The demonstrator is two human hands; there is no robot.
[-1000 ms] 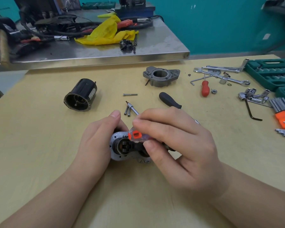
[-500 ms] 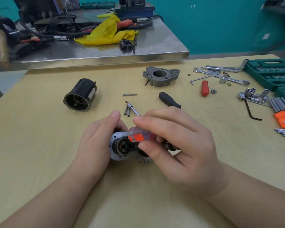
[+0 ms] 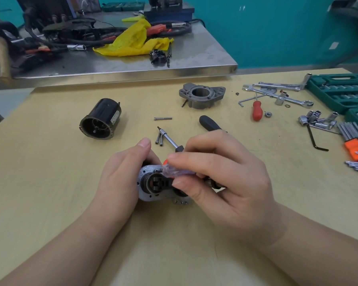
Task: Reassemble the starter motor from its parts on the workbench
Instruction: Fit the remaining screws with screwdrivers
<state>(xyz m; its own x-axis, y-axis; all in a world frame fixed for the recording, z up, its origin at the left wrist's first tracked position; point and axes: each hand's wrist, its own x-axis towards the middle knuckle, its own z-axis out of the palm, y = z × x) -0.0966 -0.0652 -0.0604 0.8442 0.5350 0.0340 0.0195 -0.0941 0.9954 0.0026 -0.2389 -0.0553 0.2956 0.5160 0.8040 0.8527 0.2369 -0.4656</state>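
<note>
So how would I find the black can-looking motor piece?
Look at the tan workbench, to the left of both hands. The black cylinder lies there on its side, alone, open end facing you. Nothing else is round, black and hollow; the grey bracket is flatter.

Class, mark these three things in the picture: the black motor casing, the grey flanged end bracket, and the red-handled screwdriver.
black motor casing [image 3: 103, 118], head view, on its dark side wall.
grey end bracket [image 3: 202, 95], head view, on the rim of its round bore.
red-handled screwdriver [image 3: 257, 110], head view, on its red handle.
</note>
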